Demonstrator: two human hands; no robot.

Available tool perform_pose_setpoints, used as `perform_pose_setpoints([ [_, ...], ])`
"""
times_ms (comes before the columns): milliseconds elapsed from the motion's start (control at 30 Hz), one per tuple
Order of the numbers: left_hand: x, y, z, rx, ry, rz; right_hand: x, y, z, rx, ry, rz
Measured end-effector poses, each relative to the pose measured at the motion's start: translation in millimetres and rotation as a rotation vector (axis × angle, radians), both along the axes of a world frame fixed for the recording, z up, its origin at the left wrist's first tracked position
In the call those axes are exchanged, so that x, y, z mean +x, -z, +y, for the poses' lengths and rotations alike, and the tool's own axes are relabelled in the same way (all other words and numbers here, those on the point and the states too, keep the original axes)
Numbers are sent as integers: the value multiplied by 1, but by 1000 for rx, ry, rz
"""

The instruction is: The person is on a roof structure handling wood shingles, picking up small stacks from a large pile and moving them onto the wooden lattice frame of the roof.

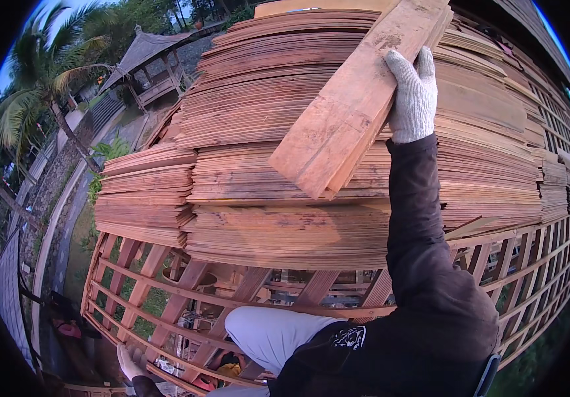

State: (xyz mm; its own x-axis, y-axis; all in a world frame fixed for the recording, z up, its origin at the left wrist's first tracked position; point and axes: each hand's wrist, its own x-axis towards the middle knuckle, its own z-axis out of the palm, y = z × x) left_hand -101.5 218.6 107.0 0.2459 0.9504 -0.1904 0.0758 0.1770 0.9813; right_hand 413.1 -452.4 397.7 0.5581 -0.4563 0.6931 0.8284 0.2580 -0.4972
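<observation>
My right hand (412, 96), in a white knit glove, grips a few wooden shingles (344, 119) laid flat on one another, thumb on top and fingers along their right edge. They slant from the upper right down over the front of a large stack of shingles (291, 235). At the lower left, my left hand (131, 362), also gloved, is beside the outer roof batten (166, 357). Its fingers are stretched out and it holds nothing I can see; whether it touches the batten I cannot tell.
Open roof framing of rafters (314, 288) and battens (185, 292) lies under the stack, with gaps showing things below. My bent knee (258, 331) rests over the framing. A smaller shingle pile (142, 198) adjoins at left. Beyond are a palm (66, 129) and a pavilion (146, 63).
</observation>
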Motion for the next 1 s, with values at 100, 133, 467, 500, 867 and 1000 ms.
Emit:
perform_pose_setpoints([
  [100, -48, 14, 50, 17, -122, 81, 20, -10, -58, -3, 274, 38],
  [133, -73, 16, 73, 7, -123, 124, 28, -9, -77, -4, 363, 53],
  [467, -141, -9, 92, -31, -346, 269, 66, 26, -237, 5, 830, 490],
  [500, -79, -12, 63, -57, -296, 300, 34, 11, -262, -2, 898, 522],
  [867, -51, -37, 21, -29, -340, 339, 59, 5, -244, -414, 1263, 1242],
  [1000, -63, 16, 42, -58, -323, 267, 90, 5, -254, -208, 1297, 1242],
])
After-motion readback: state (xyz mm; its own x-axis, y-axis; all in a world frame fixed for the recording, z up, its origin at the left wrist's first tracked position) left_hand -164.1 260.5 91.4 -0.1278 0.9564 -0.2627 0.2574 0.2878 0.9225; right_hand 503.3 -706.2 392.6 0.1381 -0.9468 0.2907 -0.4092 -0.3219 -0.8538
